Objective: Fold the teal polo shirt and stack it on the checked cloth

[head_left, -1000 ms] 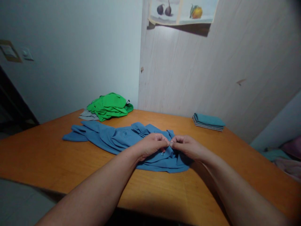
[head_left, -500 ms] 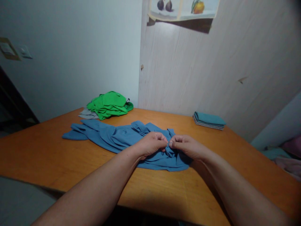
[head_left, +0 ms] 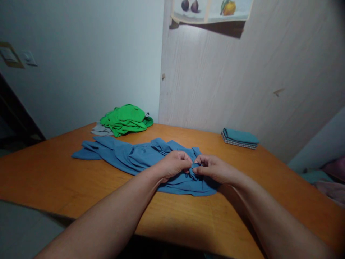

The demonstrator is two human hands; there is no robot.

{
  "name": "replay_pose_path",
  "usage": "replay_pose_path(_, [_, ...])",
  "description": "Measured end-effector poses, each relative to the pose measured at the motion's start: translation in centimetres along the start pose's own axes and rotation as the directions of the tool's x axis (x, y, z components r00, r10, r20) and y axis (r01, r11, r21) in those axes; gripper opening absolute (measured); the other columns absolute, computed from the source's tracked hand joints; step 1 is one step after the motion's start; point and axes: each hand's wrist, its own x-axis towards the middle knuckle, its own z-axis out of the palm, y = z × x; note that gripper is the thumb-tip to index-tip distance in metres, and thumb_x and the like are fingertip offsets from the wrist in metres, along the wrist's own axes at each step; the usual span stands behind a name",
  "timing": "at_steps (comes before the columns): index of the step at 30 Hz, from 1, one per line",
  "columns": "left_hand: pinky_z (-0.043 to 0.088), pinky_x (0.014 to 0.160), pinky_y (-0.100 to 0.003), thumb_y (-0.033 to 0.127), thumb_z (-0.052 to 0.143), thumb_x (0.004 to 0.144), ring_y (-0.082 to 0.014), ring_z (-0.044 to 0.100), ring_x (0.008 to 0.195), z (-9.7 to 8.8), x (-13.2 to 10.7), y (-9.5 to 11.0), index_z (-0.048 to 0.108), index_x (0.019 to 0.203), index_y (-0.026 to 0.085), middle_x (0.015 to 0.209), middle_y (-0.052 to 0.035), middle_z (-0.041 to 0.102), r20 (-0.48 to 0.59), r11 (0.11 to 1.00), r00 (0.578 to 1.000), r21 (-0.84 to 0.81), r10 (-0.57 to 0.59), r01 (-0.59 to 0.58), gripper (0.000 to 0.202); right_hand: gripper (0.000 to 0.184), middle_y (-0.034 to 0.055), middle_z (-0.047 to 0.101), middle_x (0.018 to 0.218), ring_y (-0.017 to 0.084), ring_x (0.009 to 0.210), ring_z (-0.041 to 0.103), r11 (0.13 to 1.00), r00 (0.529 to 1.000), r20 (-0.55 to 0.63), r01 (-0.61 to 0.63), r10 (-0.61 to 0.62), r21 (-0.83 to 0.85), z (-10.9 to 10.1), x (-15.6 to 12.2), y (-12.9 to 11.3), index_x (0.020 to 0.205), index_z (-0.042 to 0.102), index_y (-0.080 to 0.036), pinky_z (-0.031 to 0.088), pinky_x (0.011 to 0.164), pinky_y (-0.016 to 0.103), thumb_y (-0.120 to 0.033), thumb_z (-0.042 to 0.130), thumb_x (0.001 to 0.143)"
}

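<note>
A blue shirt lies crumpled lengthwise across the wooden table. Near its right end, my left hand pinches the fabric between thumb and fingers. Close beside it on the right, my right hand grips a small bunched fold of the same shirt. Small dark buttons show just below my left fingertips. Exactly what lies between the fingertips is partly hidden.
A heap of bright green clothing sits at the back left, over a grey cloth. Folded teal and checked cloths are stacked at the back right. A wall rises behind the table.
My right fingers have shifted slightly and now hold a raised, curled fold of the shirt. My left hand stays nearly in place.
</note>
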Motion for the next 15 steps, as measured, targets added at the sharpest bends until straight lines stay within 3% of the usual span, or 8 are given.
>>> replay_pose_path(9, [0.038, 0.055, -0.021, 0.016, 0.064, 0.067, -0.0091, 0.051, 0.057, 0.10, -0.25, 0.16, 0.062, 0.069, 0.014, 0.064, 0.0013, 0.059, 0.005, 0.994, 1.000, 0.108, 0.016, -0.017, 0.003, 0.016, -0.0034, 0.052, 0.064, 0.012, 0.060, 0.042, 0.994, 0.998, -0.045, 0.037, -0.042, -0.102, 0.83, -0.02, -0.47, 0.078, 0.060, -0.020, 0.032, 0.054, 0.025, -0.030, 0.071, 0.075])
replay_pose_path(15, [0.035, 0.051, -0.020, 0.011, 0.061, 0.068, -0.0082, 0.049, 0.054, 0.15, -0.21, -0.09, 0.057, 0.072, 0.016, 0.061, 0.0040, 0.054, 0.008, 0.991, 0.998, 0.122, 0.062, -0.062, 0.008, 0.015, -0.0020, 0.057, 0.069, 0.013, 0.064, 0.047, 0.989, 0.999, 0.001, 0.039, -0.039, -0.141, 0.82, -0.01, -0.17, 0.078, 0.058, -0.021, 0.036, 0.057, 0.025, -0.030, 0.070, 0.076])
